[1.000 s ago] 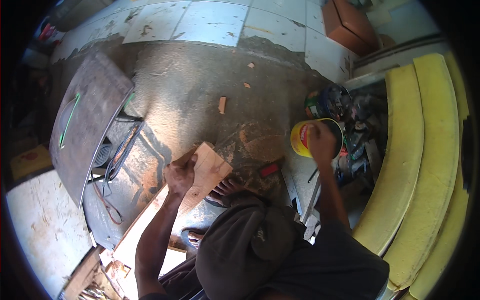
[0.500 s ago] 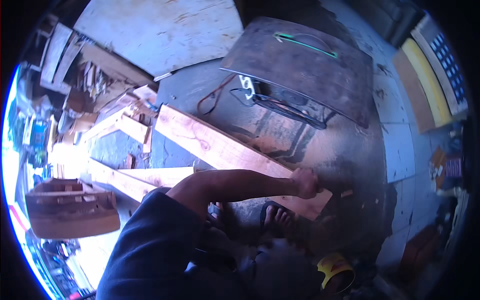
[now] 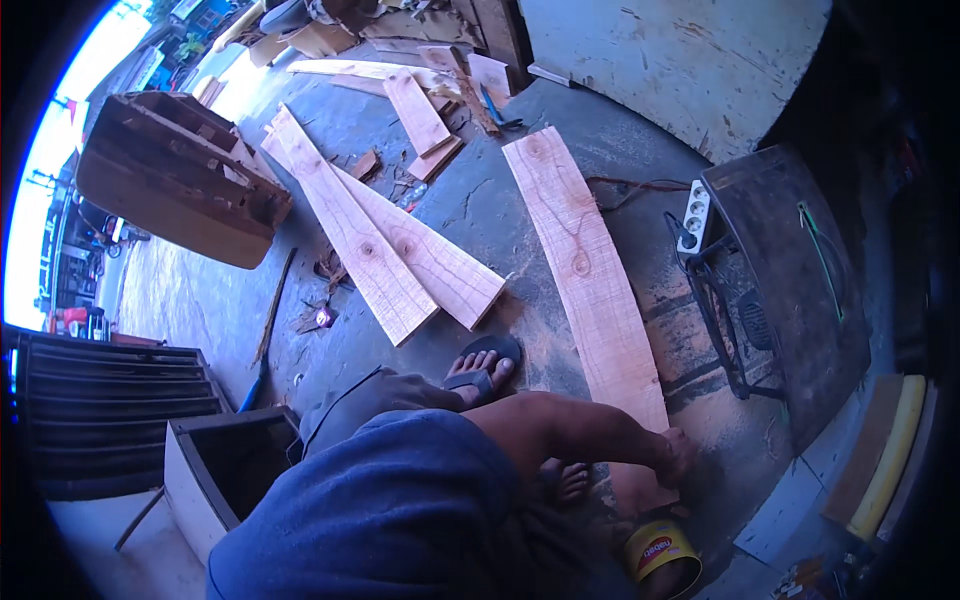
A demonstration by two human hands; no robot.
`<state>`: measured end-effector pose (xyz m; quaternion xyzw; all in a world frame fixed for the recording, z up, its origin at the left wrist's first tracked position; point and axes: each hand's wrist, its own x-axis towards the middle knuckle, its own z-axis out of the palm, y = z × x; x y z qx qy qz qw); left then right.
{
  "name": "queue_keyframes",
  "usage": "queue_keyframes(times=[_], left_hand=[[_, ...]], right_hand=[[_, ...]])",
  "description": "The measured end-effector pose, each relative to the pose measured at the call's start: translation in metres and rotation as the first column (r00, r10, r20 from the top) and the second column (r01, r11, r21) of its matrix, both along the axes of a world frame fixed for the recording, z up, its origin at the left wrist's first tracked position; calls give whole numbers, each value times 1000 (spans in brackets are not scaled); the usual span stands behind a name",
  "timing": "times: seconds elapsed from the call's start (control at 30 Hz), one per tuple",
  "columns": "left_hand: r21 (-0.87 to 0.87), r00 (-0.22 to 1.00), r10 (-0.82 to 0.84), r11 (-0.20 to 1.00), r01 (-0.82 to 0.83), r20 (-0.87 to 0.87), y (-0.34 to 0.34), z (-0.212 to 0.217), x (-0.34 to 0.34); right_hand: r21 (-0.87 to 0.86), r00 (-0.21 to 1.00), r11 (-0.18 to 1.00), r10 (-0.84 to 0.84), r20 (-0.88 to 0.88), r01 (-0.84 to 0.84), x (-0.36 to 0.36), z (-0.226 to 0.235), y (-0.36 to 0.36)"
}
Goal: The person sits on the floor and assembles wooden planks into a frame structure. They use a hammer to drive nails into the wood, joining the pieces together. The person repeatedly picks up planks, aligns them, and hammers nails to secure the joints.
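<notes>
My left hand (image 3: pixel 674 457) is closed around the right edge of a long pale wooden plank (image 3: pixel 592 285), close to its near end. The forearm crosses over the board from the left, below a blue sleeve. That plank runs away from me along the floor, and wood grain and knots show on its upper face. Just below the hand stands a yellow tin (image 3: pixel 662 555) with a red label. No part of my right hand shows. My feet, in dark sandals (image 3: pixel 485 365), are left of the plank and beside it.
Two crossed planks (image 3: pixel 370 235) lie to the left, with shorter offcuts (image 3: pixel 417 112) beyond. A dark metal panel (image 3: pixel 800 290), a white power strip (image 3: pixel 697 215) and black cables are at the right. Farther left are a brown wooden piece (image 3: pixel 180 180) and an open box (image 3: pixel 235 470). Sawdust covers some floor.
The view has swung left and turned, so the plank now runs more up and down in the picture. My left hand stays closed on its near end.
</notes>
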<state>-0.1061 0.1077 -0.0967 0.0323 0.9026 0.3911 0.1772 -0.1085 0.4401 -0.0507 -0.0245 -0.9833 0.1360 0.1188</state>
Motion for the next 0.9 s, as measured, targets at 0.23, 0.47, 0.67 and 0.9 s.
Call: queue_keyframes(times=[0.23, 0.47, 0.67, 0.9], left_hand=[[-100, 997, 76, 992, -77, -15, -16, -4, 31], [-77, 943, 318, 942, -326, -99, -86, -11, 59], [-78, 900, 397, 906, -416, -180, -147, -15, 86], [-88, 869, 339, 915, -393, -360, -153, -41, 84]], right_hand=[[-582, 828, 813, 315, 464, 17, 6, 9, -122], [-711, 605, 642, 697, 385, -287, 24, -83, -227], [-929, 636, 342, 751, 180, -140, 32, -91, -299], [-904, 705, 408, 678, 207, -127, 34, -96, -312]])
